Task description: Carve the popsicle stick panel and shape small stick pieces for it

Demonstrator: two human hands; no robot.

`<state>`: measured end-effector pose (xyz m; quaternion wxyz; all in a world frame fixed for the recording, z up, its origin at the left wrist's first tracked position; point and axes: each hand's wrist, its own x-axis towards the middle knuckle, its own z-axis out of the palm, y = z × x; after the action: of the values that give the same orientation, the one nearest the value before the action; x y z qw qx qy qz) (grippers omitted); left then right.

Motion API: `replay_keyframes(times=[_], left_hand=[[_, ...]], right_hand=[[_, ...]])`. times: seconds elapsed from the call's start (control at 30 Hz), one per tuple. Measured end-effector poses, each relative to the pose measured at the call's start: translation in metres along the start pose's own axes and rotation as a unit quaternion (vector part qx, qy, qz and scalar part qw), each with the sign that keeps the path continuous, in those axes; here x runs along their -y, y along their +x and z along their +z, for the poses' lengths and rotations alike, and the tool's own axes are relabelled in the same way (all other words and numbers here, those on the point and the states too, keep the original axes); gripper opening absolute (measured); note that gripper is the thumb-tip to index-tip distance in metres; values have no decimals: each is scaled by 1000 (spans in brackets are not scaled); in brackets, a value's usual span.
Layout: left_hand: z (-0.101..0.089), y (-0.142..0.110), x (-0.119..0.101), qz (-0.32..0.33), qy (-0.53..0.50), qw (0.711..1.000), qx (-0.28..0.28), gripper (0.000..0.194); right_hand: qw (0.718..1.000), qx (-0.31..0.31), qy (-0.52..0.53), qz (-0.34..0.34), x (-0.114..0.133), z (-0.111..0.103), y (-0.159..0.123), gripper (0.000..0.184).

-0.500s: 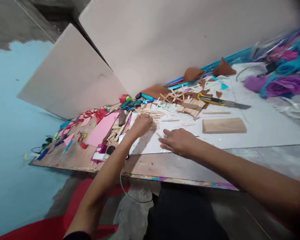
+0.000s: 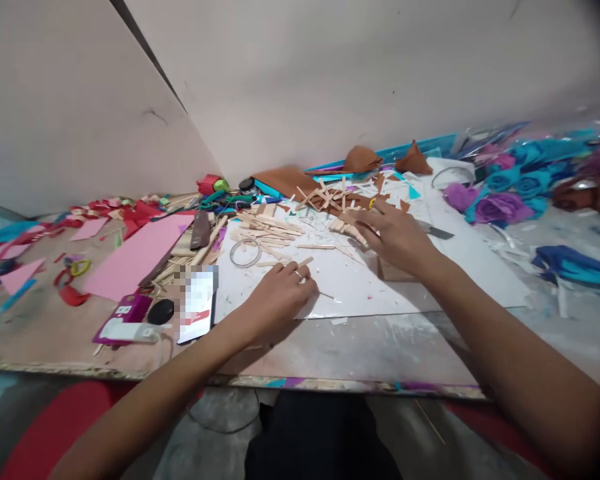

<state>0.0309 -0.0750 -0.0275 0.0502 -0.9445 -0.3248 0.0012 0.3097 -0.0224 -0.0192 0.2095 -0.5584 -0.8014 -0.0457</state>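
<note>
My left hand [image 2: 279,293] rests on the white sheet [image 2: 360,283] near the table's front edge. Its fingers are curled and pinch a short wooden stick [image 2: 306,261] that pokes out past the fingertips. My right hand [image 2: 397,239] reaches farther back, fingers stretched out over a row of short cut sticks [image 2: 347,230]. It partly covers a wooden block [image 2: 387,272] and a utility knife, whose blade end [image 2: 439,233] shows. A loose pile of wooden sticks [image 2: 267,230] lies between the two hands, toward the back.
A pink paper sheet [image 2: 135,257], red scraps [image 2: 130,215], a clear tape ring [image 2: 245,252], a white card [image 2: 197,303] and a purple gadget [image 2: 125,311] lie at the left. Brown paper pieces [image 2: 363,160] sit at the back, purple and blue paper flowers [image 2: 500,193] at the right. White boards [image 2: 330,80] stand behind.
The view has swung right and closer. My left hand drew back from the stick pile toward the front edge. My right hand moved from the front to the cut sticks and block.
</note>
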Motion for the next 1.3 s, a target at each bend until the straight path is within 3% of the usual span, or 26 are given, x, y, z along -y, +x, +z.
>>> replay_keyframes(times=[0.1,0.23,0.33,0.67,0.97,1.03,1.13,1.2,1.3], left_hand=[[-2,-8,14,-30,-2,999,-27,18],[-2,-12,33,-93,-12,996,3,21],[5,-12,40,-102,-10,995,18,20],[29,-18,57,-66,-68,993,-65,28],[24,-21,54,-57,-71,992,-89,19],[23,-21,55,-71,-60,992,-82,18],[22,-22,58,-104,-28,992,-70,19],[21,-23,59,-119,-15,990,-67,20],[18,-23,57,-98,-41,992,-72,20]], right_hand=[[1000,15,7,19,-8,-1,1,36],[988,150,22,15,-6,-3,0,32],[980,196,33,-3,5,-2,-2,25],[975,217,36,-33,26,7,-8,22],[973,190,38,-123,51,11,-16,31],[974,172,58,-132,43,2,-15,34],[989,127,27,-66,13,-16,-12,40],[987,160,1,-12,-15,-25,-12,45],[960,275,-12,43,-49,-31,-16,61]])
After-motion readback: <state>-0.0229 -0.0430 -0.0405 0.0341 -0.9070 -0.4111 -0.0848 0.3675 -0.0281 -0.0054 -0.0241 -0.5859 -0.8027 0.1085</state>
